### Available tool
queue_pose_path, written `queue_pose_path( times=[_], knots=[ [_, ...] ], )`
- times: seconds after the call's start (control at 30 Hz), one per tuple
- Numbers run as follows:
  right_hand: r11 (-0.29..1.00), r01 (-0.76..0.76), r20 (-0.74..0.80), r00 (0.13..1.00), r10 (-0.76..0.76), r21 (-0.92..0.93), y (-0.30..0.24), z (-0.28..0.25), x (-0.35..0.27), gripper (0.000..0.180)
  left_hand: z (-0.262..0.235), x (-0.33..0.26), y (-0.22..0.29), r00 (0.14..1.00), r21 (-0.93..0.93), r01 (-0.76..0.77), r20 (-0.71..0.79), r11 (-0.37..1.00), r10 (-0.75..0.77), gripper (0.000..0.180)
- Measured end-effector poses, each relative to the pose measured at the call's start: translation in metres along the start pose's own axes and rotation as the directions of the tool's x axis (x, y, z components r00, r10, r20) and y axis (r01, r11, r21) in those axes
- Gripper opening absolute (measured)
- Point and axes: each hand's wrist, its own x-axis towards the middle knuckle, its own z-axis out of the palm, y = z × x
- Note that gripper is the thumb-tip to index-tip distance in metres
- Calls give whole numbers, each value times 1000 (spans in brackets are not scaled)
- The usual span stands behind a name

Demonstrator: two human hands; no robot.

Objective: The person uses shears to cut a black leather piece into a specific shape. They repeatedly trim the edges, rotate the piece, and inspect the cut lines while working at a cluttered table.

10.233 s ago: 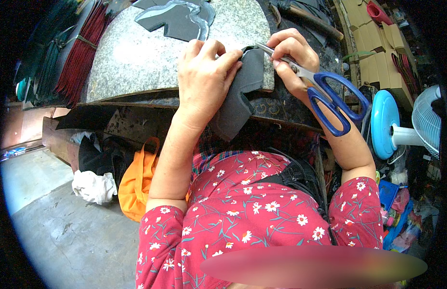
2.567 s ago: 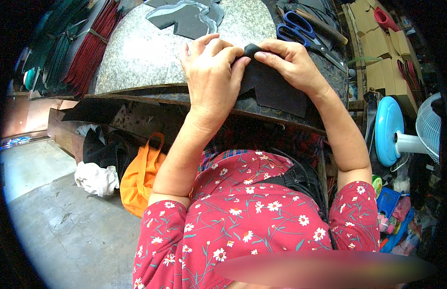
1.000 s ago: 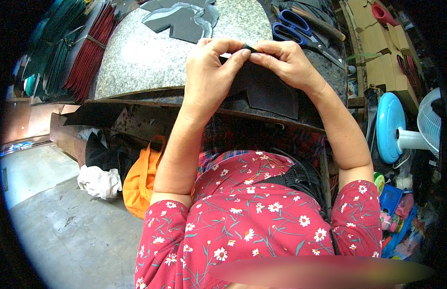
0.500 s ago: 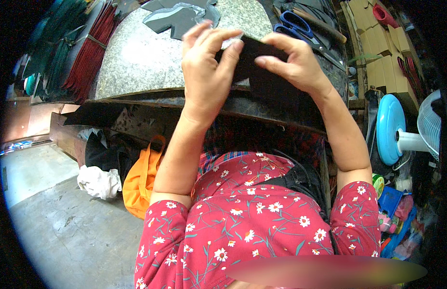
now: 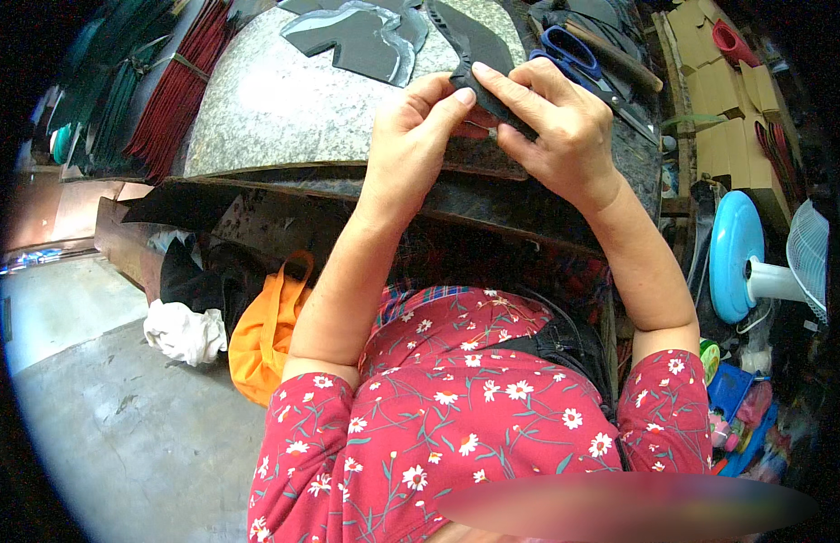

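Note:
Between my hands, over the speckled stone slab [image 5: 257,118], is a dark grey flexible sheet piece [image 5: 483,45] with a narrow, pleated black edge. My left hand [image 5: 413,131] pinches that edge between thumb and fingers. Close on its right, my right hand [image 5: 565,131] is closed on the same piece, its index finger pressing the edge beside my left thumb. Part of the piece is hidden by the fingers. Farther left on the slab lie several flat grey cut pieces [image 5: 357,41] with shiny, pale borders.
Blue-handled scissors [image 5: 569,52] and a wooden-handled tool [image 5: 615,54] lie right of the slab. Bundled red cords [image 5: 176,95] are at its left. A blue-and-white fan [image 5: 737,258] stands at right. An orange bag [image 5: 268,339] and white cloth [image 5: 185,332] are low at left.
The piece has turned over between my hands, from a black face to its grey face and pleated edge. My hands have come closer together, and the whitish strip at my left fingertips no longer shows.

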Motion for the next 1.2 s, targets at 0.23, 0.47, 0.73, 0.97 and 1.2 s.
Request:
queue_pose_path(
  times=[0.23,0.47,0.73,0.97,1.2],
  knots=[
    [999,28,11,1000,-28,-20,-3,-3,2,48,-1,1,2,1000,-115,27,3,993,-27,24],
    [832,-206,-14,968,249,515,15,-13,3,22,7,-5,9,962,225,-192,-148,955,229,26],
    [472,-410,426,901,79,780,33,-22,0,20,3,-20,57,766,914,-372,400,-161,504,39],
    [760,-279,78,954,289,587,41,-10,-4,20,-8,-13,39,972,516,-136,-94,846,213,8],
    [367,-564,376,799,470,739,49,-20,7,52,-24,-8,23,970,-45,-53,-238,998,41,17]
  ],
)
